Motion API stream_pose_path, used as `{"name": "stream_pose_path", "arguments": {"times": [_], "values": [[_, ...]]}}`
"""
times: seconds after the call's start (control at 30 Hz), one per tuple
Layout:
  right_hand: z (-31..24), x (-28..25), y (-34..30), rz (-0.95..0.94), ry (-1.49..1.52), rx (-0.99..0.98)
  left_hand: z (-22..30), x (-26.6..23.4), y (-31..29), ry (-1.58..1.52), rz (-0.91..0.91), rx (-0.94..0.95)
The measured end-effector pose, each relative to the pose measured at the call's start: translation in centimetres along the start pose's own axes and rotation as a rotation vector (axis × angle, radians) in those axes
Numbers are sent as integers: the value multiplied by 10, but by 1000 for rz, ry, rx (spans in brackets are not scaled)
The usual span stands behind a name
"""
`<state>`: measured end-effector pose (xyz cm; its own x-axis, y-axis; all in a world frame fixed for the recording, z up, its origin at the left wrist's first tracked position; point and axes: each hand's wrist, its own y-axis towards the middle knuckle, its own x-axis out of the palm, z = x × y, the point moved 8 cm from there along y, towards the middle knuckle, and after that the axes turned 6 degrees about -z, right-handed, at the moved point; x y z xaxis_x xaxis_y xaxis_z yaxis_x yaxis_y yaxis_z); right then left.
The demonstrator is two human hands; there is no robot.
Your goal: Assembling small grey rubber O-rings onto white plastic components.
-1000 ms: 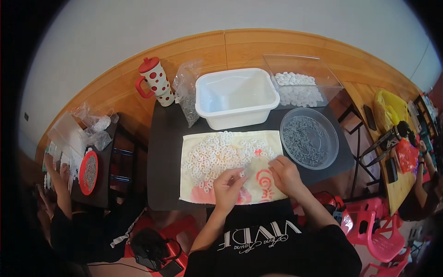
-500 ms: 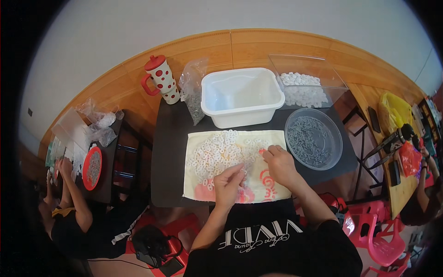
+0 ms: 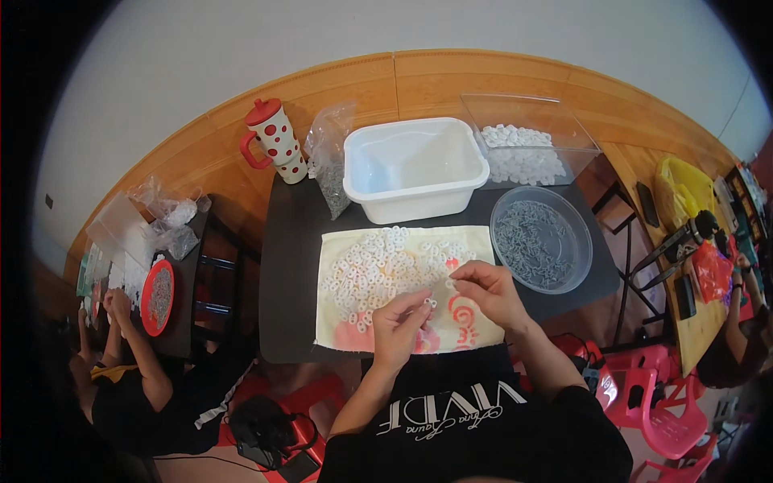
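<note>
My left hand [image 3: 398, 328] is closed in a pinch over the near part of a cream cloth [image 3: 328, 322], with a small white plastic piece [image 3: 432, 303] at its fingertips. To its right, my right hand [image 3: 493, 295] is also pinched. Whatever lies between those fingertips is too small to make out. Many small white plastic pieces with holes [image 3: 366, 274] lie in a loose heap on the cloth, left of and beyond my hands. Right of the cloth sits a round clear tub [image 3: 585, 249] of small grey screws [image 3: 527, 241].
Beyond the cloth stand a white basin [image 3: 419, 193], a bag of grey screws [image 3: 330, 181], a spotted tumbler [image 3: 278, 145] and a clear box [image 3: 576, 133] of white pieces. A person works at a table on the left, beside a red tray [image 3: 159, 298]; another person's arm shows far right.
My right hand has come down and nearer to my left hand, still pinched. My left hand has shifted slightly, and the white piece at its fingertips now shows plainly.
</note>
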<state>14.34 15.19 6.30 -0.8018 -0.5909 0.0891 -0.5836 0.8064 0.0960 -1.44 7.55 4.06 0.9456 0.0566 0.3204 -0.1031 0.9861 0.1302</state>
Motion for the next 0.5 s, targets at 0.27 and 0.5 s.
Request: {"name": "stream_pose_path", "arguments": {"times": [0.27,0.5], "values": [[-2,10,-11,35,281,-19,4,12,-6,-24,-29,-24],[-1,18,-11,16,341,-3,9,20,-8,-2,-42,-8]]}}
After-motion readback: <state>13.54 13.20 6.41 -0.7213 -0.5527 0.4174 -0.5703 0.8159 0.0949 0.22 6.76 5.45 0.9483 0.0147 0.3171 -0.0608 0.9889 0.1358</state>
